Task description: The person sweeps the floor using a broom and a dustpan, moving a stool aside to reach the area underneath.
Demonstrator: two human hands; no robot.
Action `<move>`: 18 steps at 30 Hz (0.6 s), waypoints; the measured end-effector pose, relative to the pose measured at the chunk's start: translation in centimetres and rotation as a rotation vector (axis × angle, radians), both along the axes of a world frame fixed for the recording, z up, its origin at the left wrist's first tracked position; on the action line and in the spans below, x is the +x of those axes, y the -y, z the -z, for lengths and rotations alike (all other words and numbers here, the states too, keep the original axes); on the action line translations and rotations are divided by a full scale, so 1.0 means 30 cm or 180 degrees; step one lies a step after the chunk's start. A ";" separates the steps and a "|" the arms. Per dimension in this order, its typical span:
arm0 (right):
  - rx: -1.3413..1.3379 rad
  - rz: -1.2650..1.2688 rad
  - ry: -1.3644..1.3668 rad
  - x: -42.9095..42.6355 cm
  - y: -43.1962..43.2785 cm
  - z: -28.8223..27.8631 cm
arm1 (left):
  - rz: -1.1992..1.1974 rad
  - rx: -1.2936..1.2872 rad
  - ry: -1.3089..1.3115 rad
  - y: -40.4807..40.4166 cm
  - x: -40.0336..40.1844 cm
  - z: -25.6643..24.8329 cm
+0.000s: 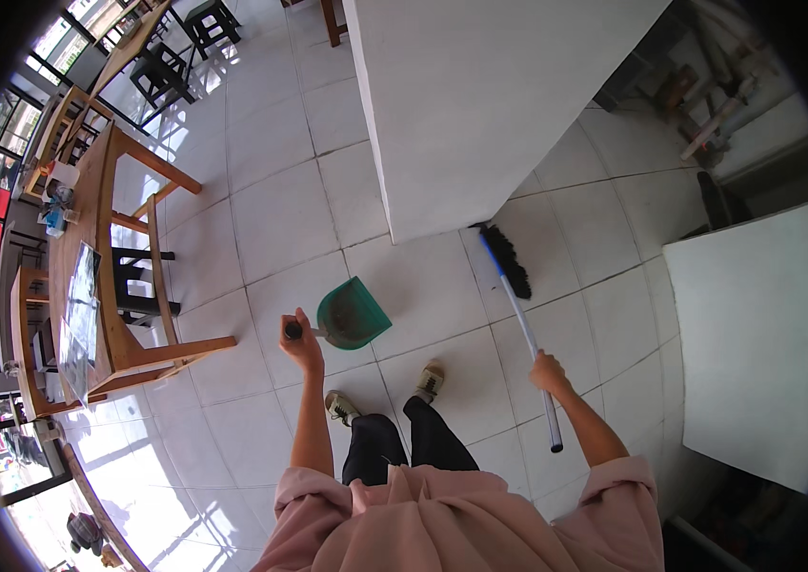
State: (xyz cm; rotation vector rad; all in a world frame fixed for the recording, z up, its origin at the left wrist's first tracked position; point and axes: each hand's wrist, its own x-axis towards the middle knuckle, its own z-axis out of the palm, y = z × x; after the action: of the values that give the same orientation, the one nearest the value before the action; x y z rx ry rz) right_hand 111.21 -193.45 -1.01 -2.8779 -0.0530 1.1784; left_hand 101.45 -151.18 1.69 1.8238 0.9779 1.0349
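Observation:
My left hand (300,342) grips the dark-tipped upright handle of a green plastic dustpan (355,314), whose pan is at floor level in front of my left shoe. Some dark dust or dirt shows inside the pan. On the right, my right hand (550,373) is closed around the grey pole of a broom (524,314). The broom's black bristles (508,263) touch the tiled floor beside the corner of a white wall, with the blue part of the broom along their left side. A small dark speck lies on the tile left of the bristles.
A white wall or pillar (475,107) rises ahead. To the left stands a wooden table (107,300) with bottles and plastic-covered sheets on it, and a black stool (139,286) beneath. A white surface (754,336) is at the right. More stools (211,25) stand far off.

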 end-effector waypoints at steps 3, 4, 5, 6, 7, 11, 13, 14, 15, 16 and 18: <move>0.0107 -0.0300 -0.0465 -0.115 -0.048 -0.122 | -0.0089 0.0008 -0.0008 0.010 -0.021 0.011; 0.0116 -0.0412 -0.0481 -0.147 -0.062 -0.131 | -0.0080 -0.0017 -0.0003 0.016 -0.024 0.021; 0.0143 -0.0423 -0.0480 -0.169 -0.078 -0.140 | -0.0080 -0.0035 -0.0008 0.023 -0.029 0.025; 0.0169 -0.0438 -0.0481 -0.181 -0.085 -0.152 | -0.0084 -0.0052 -0.0014 0.027 -0.033 0.029; 0.0275 -0.0404 -0.0467 -0.175 -0.077 -0.163 | -0.0094 0.0000 -0.0067 0.028 -0.035 0.037; 0.0512 -0.0178 -0.0563 -0.119 -0.062 -0.266 | -0.0163 -0.0017 -0.0095 -0.014 -0.070 0.042; 0.0490 -0.0105 -0.0571 -0.104 -0.062 -0.350 | -0.0197 -0.0063 0.0036 -0.058 -0.110 0.038; 0.0462 -0.0090 -0.0529 -0.108 -0.067 -0.385 | -0.0241 -0.0102 0.0025 -0.078 -0.133 0.031; 0.0313 -0.0061 -0.0456 -0.098 -0.081 -0.425 | -0.0284 -0.0146 0.0022 -0.095 -0.152 0.019; 0.0169 -0.0038 -0.0385 -0.086 -0.096 -0.445 | -0.0332 -0.0185 0.0017 -0.118 -0.174 0.013; -0.0109 -0.0481 0.0121 -0.062 -0.101 -0.385 | -0.0329 -0.0253 0.0125 -0.167 -0.218 0.024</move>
State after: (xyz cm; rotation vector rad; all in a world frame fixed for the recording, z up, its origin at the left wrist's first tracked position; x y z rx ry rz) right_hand 109.35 -190.41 10.53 -2.9719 -0.2583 1.1574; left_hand 94.91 -146.17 0.98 1.6972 1.0838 1.0748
